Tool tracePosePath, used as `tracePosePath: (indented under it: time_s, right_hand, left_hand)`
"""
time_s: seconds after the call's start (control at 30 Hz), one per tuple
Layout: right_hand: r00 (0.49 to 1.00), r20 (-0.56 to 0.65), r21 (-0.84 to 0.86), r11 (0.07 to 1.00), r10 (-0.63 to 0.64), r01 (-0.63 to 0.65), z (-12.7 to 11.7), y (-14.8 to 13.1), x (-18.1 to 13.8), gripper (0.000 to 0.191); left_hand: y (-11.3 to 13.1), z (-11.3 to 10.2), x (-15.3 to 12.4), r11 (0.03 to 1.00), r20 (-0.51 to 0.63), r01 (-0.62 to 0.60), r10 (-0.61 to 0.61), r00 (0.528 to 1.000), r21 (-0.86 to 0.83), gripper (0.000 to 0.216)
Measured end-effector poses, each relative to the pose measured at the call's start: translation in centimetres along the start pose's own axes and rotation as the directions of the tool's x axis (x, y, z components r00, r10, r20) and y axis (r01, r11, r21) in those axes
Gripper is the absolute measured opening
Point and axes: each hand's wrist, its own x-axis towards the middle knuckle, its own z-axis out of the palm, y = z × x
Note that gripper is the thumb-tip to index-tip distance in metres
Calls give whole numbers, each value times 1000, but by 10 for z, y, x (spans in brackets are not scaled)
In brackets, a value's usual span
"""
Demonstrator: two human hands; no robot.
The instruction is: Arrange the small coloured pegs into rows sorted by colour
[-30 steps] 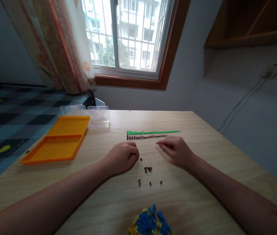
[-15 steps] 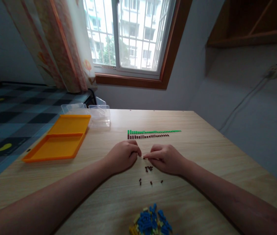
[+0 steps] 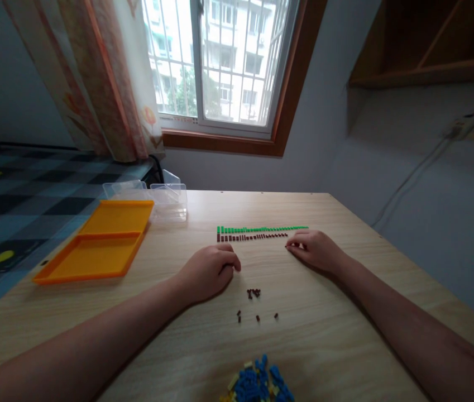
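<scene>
My right hand (image 3: 314,248) pinches a small dark-brown toy brick (image 3: 286,246) between thumb and fingertips, just off the right end of a row of brown bricks (image 3: 245,238). A row of green bricks (image 3: 253,229) runs along its far side. My left hand (image 3: 209,271) rests on the table with fingers curled in, and nothing shows in them. It lies just in front of the brown row's left part. Nearer to me are a small cluster of brown bricks (image 3: 253,293) and several single brown bricks, one of them a loose brown brick (image 3: 257,318).
A pile of blue and yellow bricks (image 3: 253,382) lies at the near edge of view. On the left of the wooden table (image 3: 170,346) stands an open orange case (image 3: 98,257), with clear plastic boxes (image 3: 168,209) behind it. A window and wall lie beyond.
My right hand has moved right and away from me, from beside my left hand to the brown row's end, taking a brown brick along. My left hand has stayed about where it was.
</scene>
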Motion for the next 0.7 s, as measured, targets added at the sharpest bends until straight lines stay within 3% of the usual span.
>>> tracePosePath:
  time_s: [0.1,0.2,0.7]
  right_hand:
    - [992,-52,-7,993,117,-118,1,22,2,18]
    - [974,-111,-15,979,198,-201,6,27,5,20]
    - [941,-187,-42,954,284,-296,16,18,11,18]
  left_hand:
    - [0,0,0,1000,5,3,-3,1000,9,28]
    - [0,0,0,1000,15,-1,1,1000,5,27]
    - [-2,1,0,1000,24,-6,6,1000,4,27]
